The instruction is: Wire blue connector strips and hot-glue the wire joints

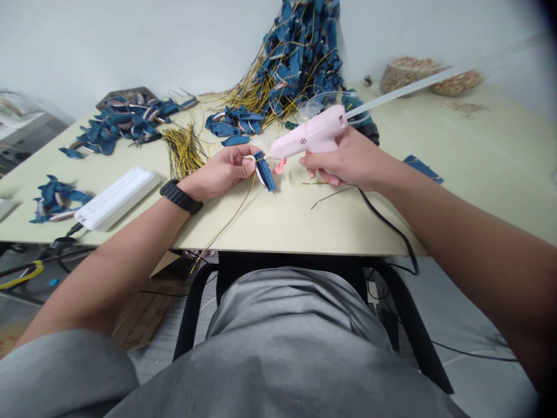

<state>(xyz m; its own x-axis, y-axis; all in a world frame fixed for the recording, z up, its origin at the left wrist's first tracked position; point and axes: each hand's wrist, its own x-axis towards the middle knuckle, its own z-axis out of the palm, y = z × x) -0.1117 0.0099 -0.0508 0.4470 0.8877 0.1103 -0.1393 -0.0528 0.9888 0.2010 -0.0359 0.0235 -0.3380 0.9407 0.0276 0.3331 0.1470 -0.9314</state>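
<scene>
My left hand pinches a small blue plastic piece with a pale side, just above the table. From it a thin yellow-and-black wire trails down past the table's front edge. In my right hand is a pink hot glue gun, fingers wrapped round its handle. Its nozzle points left and meets or nearly meets the upper end of the blue piece; actual contact I cannot make out. A long translucent glue stick sticks out of the gun's back. Below the nozzle shows the gun's coral trigger or stand.
Blue pieces with wires form a tall heap against the wall. More blue pieces and a wire bundle lie at left, near a white power strip. A black cord hangs over the edge. Bags of pellets stand back right.
</scene>
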